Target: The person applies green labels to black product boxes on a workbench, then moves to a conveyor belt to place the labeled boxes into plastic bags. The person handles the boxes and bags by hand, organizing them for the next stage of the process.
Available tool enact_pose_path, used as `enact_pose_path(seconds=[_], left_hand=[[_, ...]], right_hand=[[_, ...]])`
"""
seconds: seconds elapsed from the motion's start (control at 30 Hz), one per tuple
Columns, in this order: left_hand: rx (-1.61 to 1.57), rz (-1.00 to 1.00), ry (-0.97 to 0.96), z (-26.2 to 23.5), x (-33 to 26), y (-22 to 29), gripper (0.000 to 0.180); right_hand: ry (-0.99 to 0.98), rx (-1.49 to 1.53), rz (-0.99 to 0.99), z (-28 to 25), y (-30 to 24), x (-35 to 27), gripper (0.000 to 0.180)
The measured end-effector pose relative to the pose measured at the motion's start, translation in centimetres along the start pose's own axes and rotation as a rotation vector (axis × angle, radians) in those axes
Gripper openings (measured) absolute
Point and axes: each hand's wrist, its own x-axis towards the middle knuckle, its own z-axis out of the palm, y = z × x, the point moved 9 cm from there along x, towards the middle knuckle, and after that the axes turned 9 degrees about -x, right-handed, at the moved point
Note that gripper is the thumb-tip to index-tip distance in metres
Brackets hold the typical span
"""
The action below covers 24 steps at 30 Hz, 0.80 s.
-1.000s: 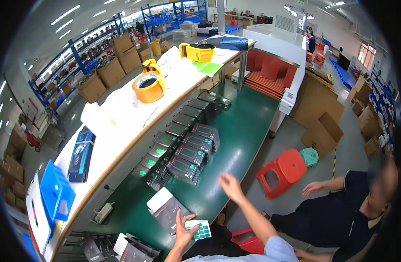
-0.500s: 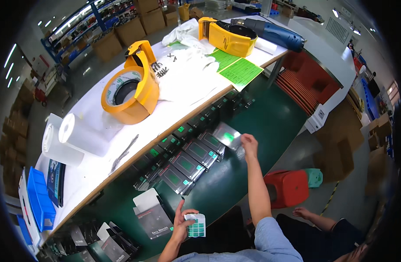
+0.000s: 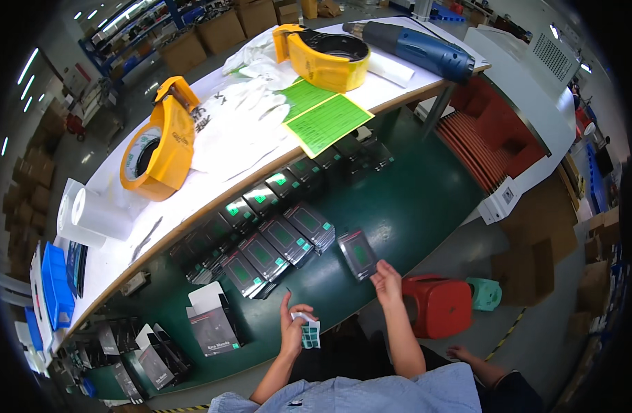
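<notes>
My right hand pinches the lower edge of a thin, flat black box with a dark green rectangle on its face. It is held over the green work surface, just right of neat stacks of matching flat boxes. Between the fingers of my left hand is a small white sheet of green square stickers. That hand is near the front edge, its index finger pointing up. An open-flapped dark box stands to its left.
Above the stacks runs a white shelf with yellow tape dispensers, a blue heat gun, white gloves and a green form. More open boxes are at lower left. At right, a red stool and another person's arm.
My right hand has come down and nearer to me with the flat box, whose face now shows without the glare. My left hand still holds the sticker sheet. The whole view has shifted.
</notes>
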Motion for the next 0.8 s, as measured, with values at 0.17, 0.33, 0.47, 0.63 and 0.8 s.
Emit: enact_pose_path(seconds=[0.17,0.33,0.47,0.63,0.8], left_hand=[[0.025,0.087,0.172,4.5,1.8,-0.2,0.071],[0.221,0.165,0.203,6.2,1.9,0.4,0.086],[0.309,0.278,0.264,4.7,1.3,2.0,0.086],[0.22,0.274,0.41,1.0,-0.8,4.0,0.081],[0.252,0.286,0.504,-2.6,-3.4,5.6,0.082]], right_hand=[[-0.13,-0.082,0.061,2.2,1.1,-4.2,0.024],[-0.291,-0.137,0.095,4.5,2.2,-5.3,0.029],[-0.415,-0.449,0.088,6.6,2.9,-5.2,0.024],[-0.602,-0.751,-0.042,10.5,2.9,-0.7,0.03],[-0.274,-1.178,-0.73,14.3,-0.1,7.7,0.066]])
